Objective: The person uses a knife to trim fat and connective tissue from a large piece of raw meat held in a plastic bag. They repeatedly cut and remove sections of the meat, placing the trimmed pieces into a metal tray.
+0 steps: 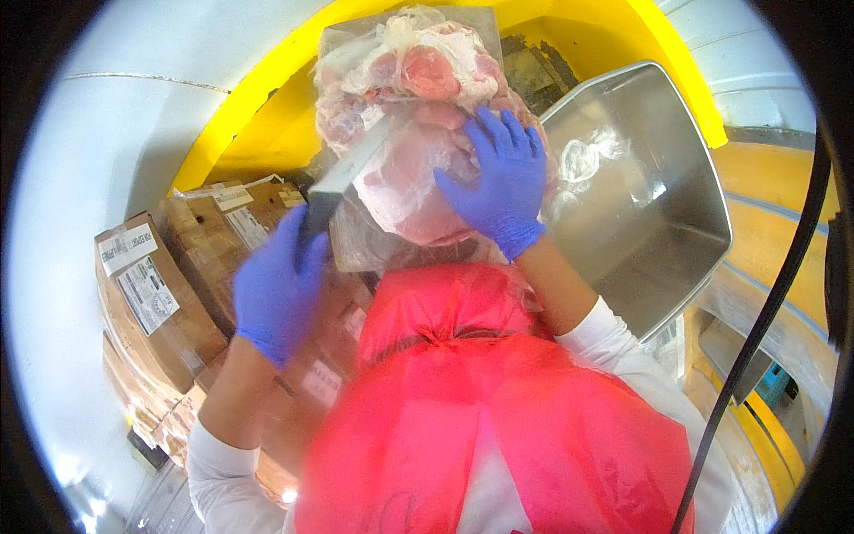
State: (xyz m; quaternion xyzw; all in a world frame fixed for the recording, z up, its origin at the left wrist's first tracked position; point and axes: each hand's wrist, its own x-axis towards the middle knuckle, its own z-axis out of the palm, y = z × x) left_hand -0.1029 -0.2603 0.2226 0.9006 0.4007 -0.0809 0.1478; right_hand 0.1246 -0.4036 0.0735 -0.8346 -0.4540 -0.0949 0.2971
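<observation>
My left hand, in a blue glove, is closed around the dark handle of a knife. Its wide grey blade points up and right, over the left side of a large block of raw pink meat. Some motion blur softens the blade, so I cannot tell whether it touches the meat. My right hand, gloved in the same blue, lies on the block's right side with its fingers spread. Clear plastic film covers part of the meat's far end, and more plastic shows under the near edge.
Right of the meat stands a deep metal tub with crumpled clear plastic inside. Stacked cardboard boxes fill the left side. A yellow frame curves behind. A black cable hangs at the right, and my red apron is nearest.
</observation>
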